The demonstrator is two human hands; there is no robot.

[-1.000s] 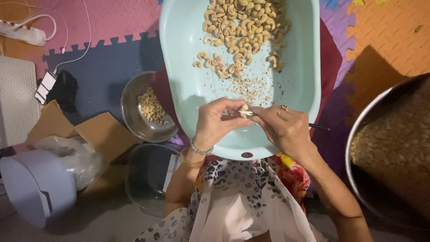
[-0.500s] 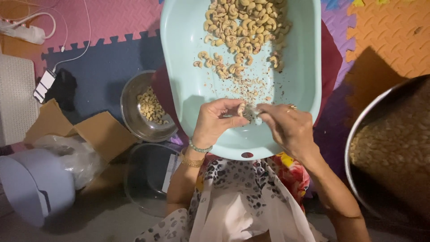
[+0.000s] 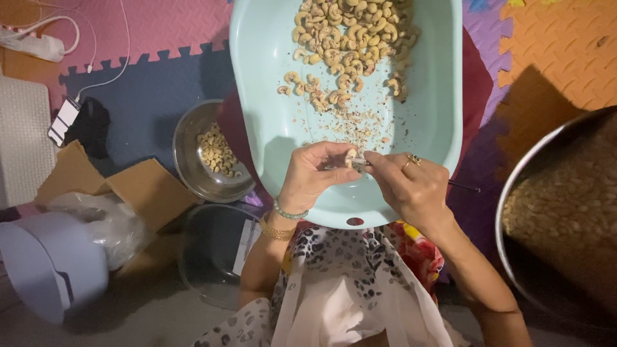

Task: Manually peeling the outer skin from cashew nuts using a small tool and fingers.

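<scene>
Pinching an upright cashew [image 3: 350, 157], the left hand [image 3: 308, 177] meets the right hand [image 3: 408, 186], gripping a level tool [image 3: 463, 186].

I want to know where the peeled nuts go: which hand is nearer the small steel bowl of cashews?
Left. The left hand is just right of the steel bowl, pinching a cashew over the tub. The right hand is beyond it, farther away.

Cashew nut [image 3: 349, 157] and thin metal pick [image 3: 463, 187]

Pale, curved nut pinched over the pale green basin's [image 3: 270, 115] near end; the pick's tip meets it.
</scene>
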